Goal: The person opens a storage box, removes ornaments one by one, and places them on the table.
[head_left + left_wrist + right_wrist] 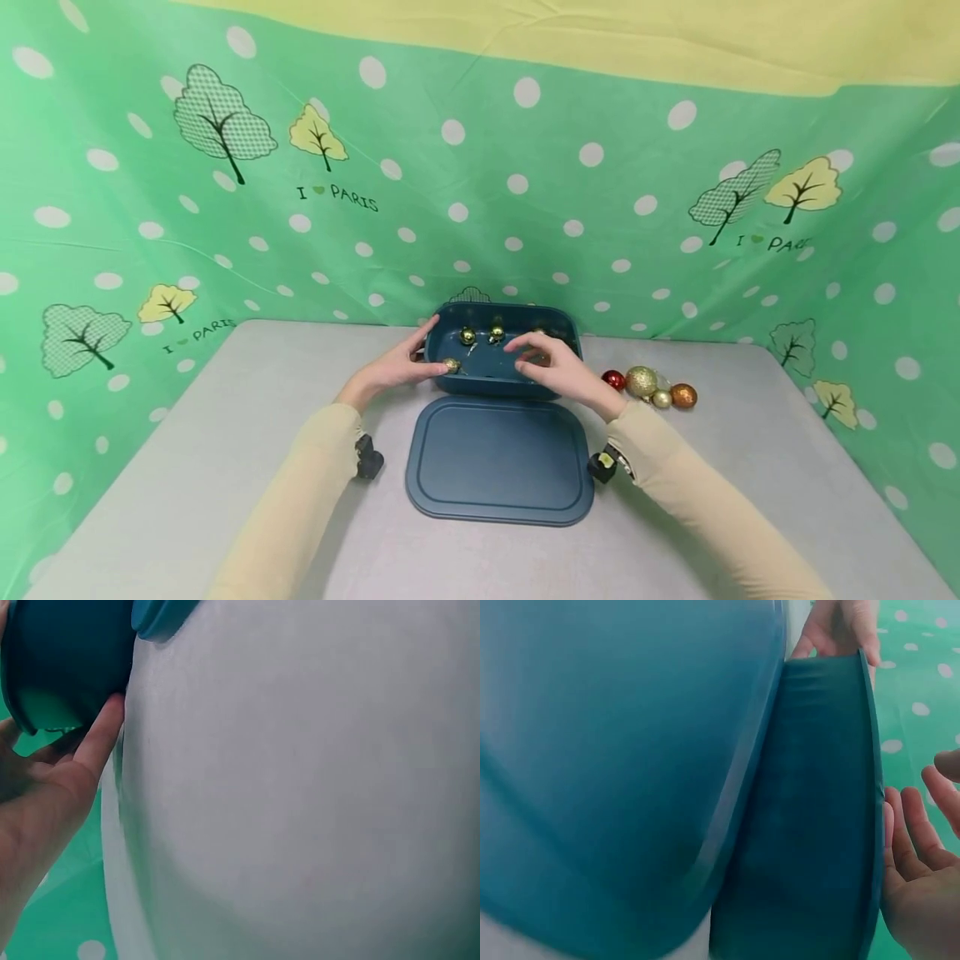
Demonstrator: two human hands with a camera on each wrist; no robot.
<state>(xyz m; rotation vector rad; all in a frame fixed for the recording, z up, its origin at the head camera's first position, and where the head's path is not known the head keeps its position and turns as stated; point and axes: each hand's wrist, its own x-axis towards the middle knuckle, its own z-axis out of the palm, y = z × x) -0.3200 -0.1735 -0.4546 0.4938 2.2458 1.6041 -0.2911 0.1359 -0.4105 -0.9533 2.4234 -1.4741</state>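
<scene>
A dark blue box (487, 387) with several small gold bauble ornaments (468, 336) inside stands near the table's far edge. My left hand (393, 367) spans the box's left end, with its thumb at the front corner and a finger up at the back rim. In the left wrist view, that thumb (103, 735) lies along the box wall. Above the right part of the box is my right hand (558, 367), its fingers loosely bent and nothing visible between them. The right wrist view shows its fingers (922, 832) spread beside the box rim.
The matching blue lid (501, 458) lies flat in front of the box. To the right rest a red bauble (613, 381), a glittery gold bauble (641, 381), a small pale gold one (662, 399) and an orange one (683, 395). A green dotted cloth (517, 183) hangs close behind.
</scene>
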